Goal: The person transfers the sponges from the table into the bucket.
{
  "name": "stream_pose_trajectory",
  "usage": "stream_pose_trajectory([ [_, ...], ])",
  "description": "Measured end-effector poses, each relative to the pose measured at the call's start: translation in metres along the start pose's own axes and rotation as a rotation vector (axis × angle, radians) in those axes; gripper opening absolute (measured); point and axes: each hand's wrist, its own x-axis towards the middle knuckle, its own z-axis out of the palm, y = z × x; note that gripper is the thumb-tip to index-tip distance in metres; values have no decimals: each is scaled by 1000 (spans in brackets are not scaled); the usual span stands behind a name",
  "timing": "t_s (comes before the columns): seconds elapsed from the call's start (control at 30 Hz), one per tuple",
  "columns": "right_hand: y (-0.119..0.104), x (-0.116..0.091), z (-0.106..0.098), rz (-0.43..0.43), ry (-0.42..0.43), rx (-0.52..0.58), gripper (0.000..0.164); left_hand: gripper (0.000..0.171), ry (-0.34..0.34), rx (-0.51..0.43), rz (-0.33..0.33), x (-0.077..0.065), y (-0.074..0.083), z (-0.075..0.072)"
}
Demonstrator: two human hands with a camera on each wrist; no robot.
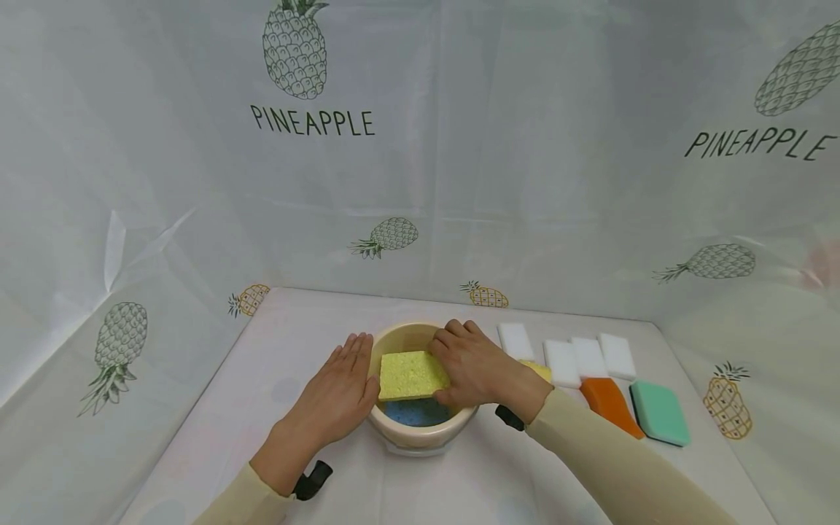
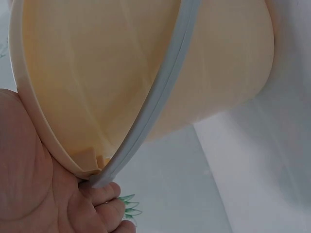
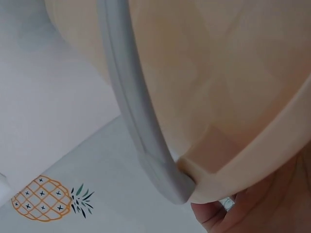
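Observation:
A cream plastic bucket [image 1: 420, 437] with a grey carrying handle [image 2: 163, 82] stands in front of me. My right hand [image 1: 475, 368] reaches over its right rim and grips a yellow sponge [image 1: 410, 373] by its right end, thumb at the near corner. The sponge lies broadside across the bucket's mouth. Below it, something blue and sponge-like [image 1: 415, 413] shows inside the bucket. My left hand [image 1: 337, 394] rests along the left rim, fingers straight and pointing away from me. From the left wrist view, its palm lies against the rim beside the handle's end.
Right of the bucket lie several white sponges [image 1: 562, 363], part of a yellow sponge [image 1: 538, 369] beside my right wrist, an orange sponge [image 1: 612, 405] and a green sponge [image 1: 659, 412]. A pineapple-print sheet [image 1: 525, 182] rises behind the white table [image 1: 315, 321].

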Motion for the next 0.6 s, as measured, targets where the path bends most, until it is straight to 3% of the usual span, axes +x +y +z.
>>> stream_pose_trajectory([
  [0.37, 0, -2, -1, 23, -16, 12, 62, 66, -12, 6, 0, 0, 0, -2],
  [0.6, 0, -7, 2, 42, 83, 16, 54, 67, -25, 4, -6, 0, 1, -2],
])
